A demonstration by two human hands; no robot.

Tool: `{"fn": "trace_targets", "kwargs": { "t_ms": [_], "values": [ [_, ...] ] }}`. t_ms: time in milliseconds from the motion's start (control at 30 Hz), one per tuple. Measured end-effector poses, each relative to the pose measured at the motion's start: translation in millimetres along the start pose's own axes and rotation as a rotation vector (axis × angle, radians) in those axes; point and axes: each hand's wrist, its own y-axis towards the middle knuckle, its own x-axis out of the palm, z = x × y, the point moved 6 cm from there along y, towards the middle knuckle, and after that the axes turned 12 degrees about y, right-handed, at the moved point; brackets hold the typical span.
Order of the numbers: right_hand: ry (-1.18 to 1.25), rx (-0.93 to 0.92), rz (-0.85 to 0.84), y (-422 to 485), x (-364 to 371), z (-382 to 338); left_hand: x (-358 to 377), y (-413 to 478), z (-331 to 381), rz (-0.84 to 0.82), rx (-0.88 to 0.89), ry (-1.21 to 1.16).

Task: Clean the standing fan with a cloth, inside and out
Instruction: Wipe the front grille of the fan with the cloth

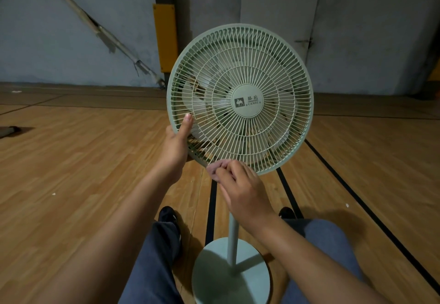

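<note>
A pale green standing fan [247,82] faces me, its round grille closed over the blades, on a thin pole above a round base [214,268]. My left hand [177,141] grips the grille's lower left rim, thumb lying on the front wires. My right hand [240,189] pinches a small pink cloth [215,168] and holds it against the bottom edge of the grille rim. Most of the cloth is hidden under my fingers.
I sit with my knees on either side of the fan base, dark shoes [167,215] on a wooden floor [83,160] with black lines. A grey wall with a yellow panel [166,37] stands behind. A dark object [9,131] lies at far left.
</note>
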Motion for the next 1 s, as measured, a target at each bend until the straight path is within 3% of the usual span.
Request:
{"fn": "trace_targets", "kwargs": {
  "t_ms": [167, 433, 733, 1000],
  "values": [
    [-0.011, 0.019, -0.084, -17, -13, 22, -4, 0, 0, -0.005, 0.013, 0.007],
    [-0.039, 0.036, -0.019, -25, -24, 28, 4, -6, 3, -0.145, 0.026, -0.031],
    [0.016, -0.127, -0.031, 42, -5, -21, -3, -13, 10, -0.335, 0.09, -0.162],
    [0.031, -0.1, -0.039, 95, 6, -42, -19, -8, -4, -0.374, -0.029, -0.358]
  ]
}}
